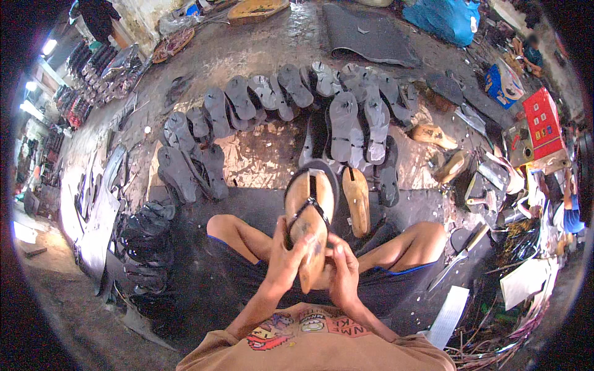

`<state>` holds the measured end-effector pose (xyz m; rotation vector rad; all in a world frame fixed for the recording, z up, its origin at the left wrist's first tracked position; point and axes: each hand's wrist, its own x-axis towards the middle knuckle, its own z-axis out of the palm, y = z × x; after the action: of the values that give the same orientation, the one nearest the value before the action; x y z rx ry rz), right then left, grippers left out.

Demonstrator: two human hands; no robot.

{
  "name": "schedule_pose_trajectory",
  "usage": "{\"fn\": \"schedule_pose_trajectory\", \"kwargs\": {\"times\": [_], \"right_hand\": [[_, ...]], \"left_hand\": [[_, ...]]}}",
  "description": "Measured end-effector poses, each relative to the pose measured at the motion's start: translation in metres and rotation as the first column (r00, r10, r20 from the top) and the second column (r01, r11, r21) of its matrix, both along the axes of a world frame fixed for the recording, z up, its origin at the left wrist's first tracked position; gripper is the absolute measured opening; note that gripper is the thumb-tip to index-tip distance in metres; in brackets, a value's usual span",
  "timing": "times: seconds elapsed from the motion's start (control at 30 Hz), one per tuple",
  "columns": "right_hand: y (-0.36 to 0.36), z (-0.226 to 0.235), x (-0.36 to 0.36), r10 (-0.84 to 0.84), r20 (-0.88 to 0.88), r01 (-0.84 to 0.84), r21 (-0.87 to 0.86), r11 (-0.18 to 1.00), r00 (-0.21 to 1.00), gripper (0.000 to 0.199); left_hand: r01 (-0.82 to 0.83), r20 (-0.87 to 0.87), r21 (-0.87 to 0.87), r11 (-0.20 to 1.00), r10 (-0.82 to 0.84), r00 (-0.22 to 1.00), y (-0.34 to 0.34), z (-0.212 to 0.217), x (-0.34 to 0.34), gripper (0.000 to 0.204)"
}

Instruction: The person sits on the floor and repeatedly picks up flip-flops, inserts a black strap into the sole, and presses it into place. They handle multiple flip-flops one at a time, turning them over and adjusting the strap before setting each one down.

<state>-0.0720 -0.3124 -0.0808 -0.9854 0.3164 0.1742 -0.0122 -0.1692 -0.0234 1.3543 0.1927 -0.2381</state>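
Observation:
A wooden shoe last [307, 216] with a black sandal sole and black straps [309, 207] stretched over it is held upright above my lap. My left hand [286, 256] grips its lower left side, thumb on the wood. Opposite it, my right hand [342, 267] clasps the lower right side by the heel end. A second bare wooden last [356, 199] lies on the dark mat just to the right of the held one.
Several grey and black sandal soles [291, 99] lie fanned in an arc on the floor ahead. More wooden lasts [433, 135], scissors [461, 255], a red box [543, 121] and scraps crowd the right. Stacked black straps [145, 238] sit at left.

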Motion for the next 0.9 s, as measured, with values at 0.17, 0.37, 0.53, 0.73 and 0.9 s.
{"fn": "schedule_pose_trajectory", "kwargs": {"times": [0.17, 0.37, 0.53, 0.73, 0.9], "right_hand": [[0.002, 0.025, 0.007, 0.208, 0.274, -0.096, -0.37, 0.924, 0.939, 0.128], [-0.033, 0.038, -0.006, 0.277, -0.117, -0.202, 0.431, 0.879, 0.954, 0.092], [-0.028, 0.068, 0.006, 0.217, -0.078, -0.176, 0.356, 0.918, 0.973, 0.101], [0.016, 0.059, 0.032, 0.163, 0.33, -0.01, -0.42, 0.908, 0.93, 0.128], [0.025, 0.037, 0.055, 0.151, 0.343, 0.02, -0.45, 0.893, 0.927, 0.126]], "left_hand": [[0.113, 0.042, -0.029, 0.993, -0.112, 0.993, 0.001, -0.008, 0.002, 0.053], [0.378, -0.163, 0.409, 0.831, -0.341, 0.926, 0.039, 0.005, -0.007, 0.041], [0.148, 0.143, 0.049, 0.988, -0.154, 0.978, 0.028, -0.023, -0.026, 0.033], [-0.044, -0.019, -0.188, 0.981, 0.042, 0.999, 0.002, -0.044, -0.027, 0.046], [0.072, -0.011, -0.196, 0.978, -0.076, 0.997, 0.022, -0.057, 0.009, 0.042]]}}
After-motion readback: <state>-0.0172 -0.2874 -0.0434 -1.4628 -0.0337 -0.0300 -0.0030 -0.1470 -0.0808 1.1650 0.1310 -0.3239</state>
